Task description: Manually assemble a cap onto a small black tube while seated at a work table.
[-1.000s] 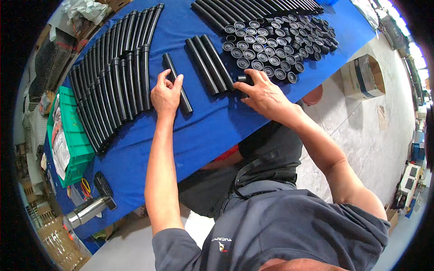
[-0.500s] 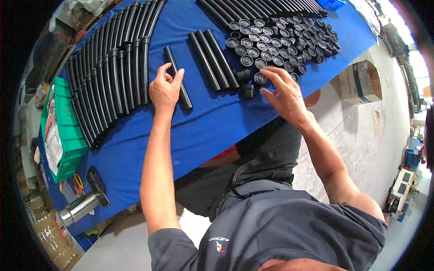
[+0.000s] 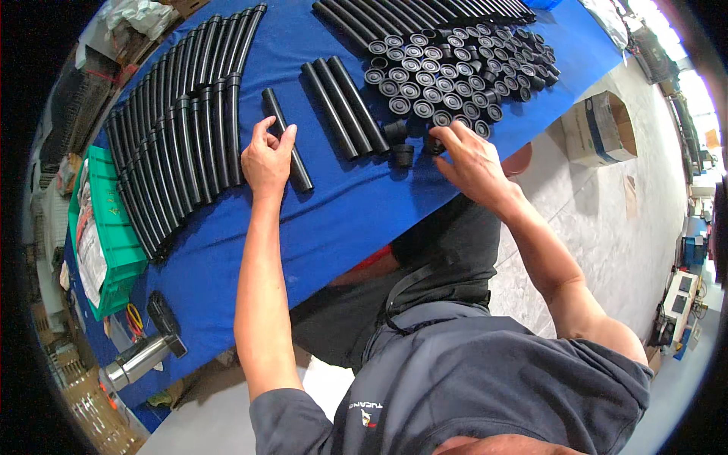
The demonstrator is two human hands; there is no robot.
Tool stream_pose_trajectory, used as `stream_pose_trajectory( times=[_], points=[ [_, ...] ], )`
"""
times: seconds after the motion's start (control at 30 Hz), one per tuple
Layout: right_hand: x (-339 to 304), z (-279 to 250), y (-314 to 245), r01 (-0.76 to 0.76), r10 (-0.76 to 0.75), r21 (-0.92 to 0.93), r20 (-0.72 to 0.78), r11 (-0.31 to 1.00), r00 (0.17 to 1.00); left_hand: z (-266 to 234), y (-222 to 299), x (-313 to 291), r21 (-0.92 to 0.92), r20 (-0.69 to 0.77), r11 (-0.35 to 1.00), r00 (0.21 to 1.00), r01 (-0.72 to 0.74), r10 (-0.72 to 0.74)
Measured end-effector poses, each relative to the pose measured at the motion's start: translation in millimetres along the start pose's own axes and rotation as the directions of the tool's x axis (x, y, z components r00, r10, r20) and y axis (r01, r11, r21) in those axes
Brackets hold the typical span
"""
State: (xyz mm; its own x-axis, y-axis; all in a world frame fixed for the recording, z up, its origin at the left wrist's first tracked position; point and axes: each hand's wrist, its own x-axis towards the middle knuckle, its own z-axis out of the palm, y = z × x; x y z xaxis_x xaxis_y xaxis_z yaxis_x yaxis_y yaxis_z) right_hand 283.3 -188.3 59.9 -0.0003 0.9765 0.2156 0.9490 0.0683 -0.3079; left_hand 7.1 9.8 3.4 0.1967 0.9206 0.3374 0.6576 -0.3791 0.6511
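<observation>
My left hand (image 3: 267, 165) is beside a single black tube (image 3: 299, 168) lying on the blue cloth. Its thumb and forefinger are apart over the tube's left side, not wrapped around it. My right hand (image 3: 474, 165) pinches a dark round cap (image 3: 437, 145) at the near edge of the cap pile; the fingers partly cover it. Many black ringed caps (image 3: 433, 94) lie in that pile, mostly with their round faces up. Two loose caps lie just left of my right hand, one standing upright (image 3: 403, 157). Three plain black tubes (image 3: 345, 114) lie side by side between my hands.
Capped black tubes (image 3: 186, 152) lie in overlapping rows at the left; more plain tubes (image 3: 425, 17) lie at the back. A green crate (image 3: 125, 227) and a metal cylindrical tool (image 3: 140, 356) are at the left edge. A cardboard box (image 3: 599, 133) stands on the floor to the right.
My right hand has come down and its fingers have closed on a cap at the pile's near edge. The left hand stays by the single tube; the whole view has shifted slightly.
</observation>
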Motion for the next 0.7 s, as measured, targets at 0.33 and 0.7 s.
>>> stream_pose_trajectory(
  times=[0.33, 0.7],
  points=[
    [-5, 4, 10, -0.081, 0.079, -0.032, -0.063, 0.996, 0.995, -2, -7, 0, -0.013, -0.025, 1.000, 0.999, -0.027, 0.027],
    [-7, -3, 16, -0.032, 0.030, -0.114, -0.019, 0.993, 0.999, -3, -1, 0, -0.017, -0.013, 0.999, 0.999, -0.031, 0.031]
  ],
)
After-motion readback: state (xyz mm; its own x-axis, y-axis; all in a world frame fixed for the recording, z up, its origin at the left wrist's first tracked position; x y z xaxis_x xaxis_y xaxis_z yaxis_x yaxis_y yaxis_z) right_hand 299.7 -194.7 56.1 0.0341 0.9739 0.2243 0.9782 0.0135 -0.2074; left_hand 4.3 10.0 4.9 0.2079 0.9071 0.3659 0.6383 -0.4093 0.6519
